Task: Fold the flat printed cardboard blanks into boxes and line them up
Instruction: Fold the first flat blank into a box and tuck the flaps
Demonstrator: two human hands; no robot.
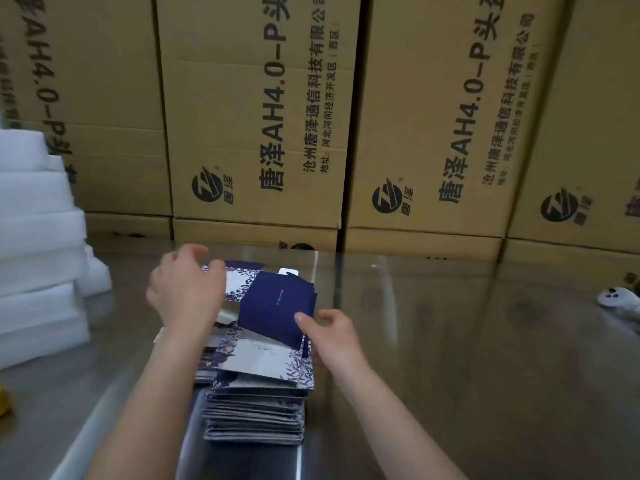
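Ahead of me a wall of brown shipping cartons (256,116) printed "AH4.0-P" closes off the far edge of the steel table (485,341). A pile of white foam slabs (38,237) stands at the left, well apart from the work. A small white object with dark dots (620,299) lies at the right edge, and something yellow (2,400) shows at the left border. Nothing sits between the hands and the work. The stack of flat printed blanks (256,410) lies in the middle near me, its long axis running from me toward the cartons. The top blank (263,355) lies along that line with its far part raised. Its navy panel (277,306) is turned askew to the stack, with a small white tab (288,271) at the far end. My left hand (187,289) is at the far left of this blank, fingers curled together over the leaf-printed edge and gripping it. My right hand (332,332) is at the panel's near right corner, with the thumb pressed on the navy face and the other fingers curled at its edge, pinching it.
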